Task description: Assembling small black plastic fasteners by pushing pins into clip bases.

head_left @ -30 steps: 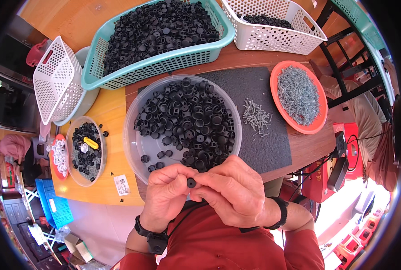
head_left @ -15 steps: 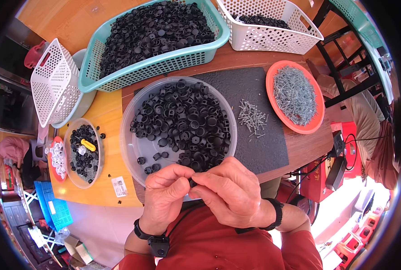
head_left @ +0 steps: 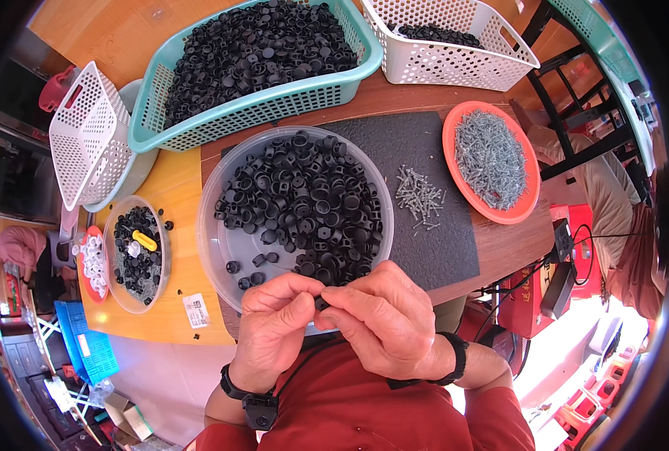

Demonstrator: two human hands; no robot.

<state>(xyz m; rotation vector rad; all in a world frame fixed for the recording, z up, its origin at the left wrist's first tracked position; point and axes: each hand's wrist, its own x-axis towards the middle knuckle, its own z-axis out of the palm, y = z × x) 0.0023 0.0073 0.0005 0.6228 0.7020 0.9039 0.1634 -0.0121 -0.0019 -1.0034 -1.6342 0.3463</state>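
Black cap (head_left: 320, 303), a single one, sits at the meeting of the two hands, just past the near rim of the big tub (head_left: 237, 246) and in front of the red shirt. From where I stand, the left hand (head_left: 276, 322) has it nipped between thumb and forefinger. The right hand (head_left: 383, 319) comes in from the other side with its fingertips drawn up against the same piece; whether it grips the cap itself or some small thing tucked behind, I cannot tell.

What has changed is the cap's facing. A second ago its round face, with a small hole in the middle, showed plainly; now it is turned away and mostly covered by the fingers, with only a dark sliver showing. I take that as turning the piece for closer fingerwork, with both hands tied up on it and neither reaching for anything else.

Around them little has moved. More black parts (head_left: 304, 188) heap the tub, with a few strays on its bare floor. To the right, loose screws (head_left: 419, 197) lie on the dark mat (head_left: 455, 252), and beyond them an orange plate (head_left: 534, 177) is piled with more. No screw shows at the fingertips, so I cannot say whether one is in the cap.
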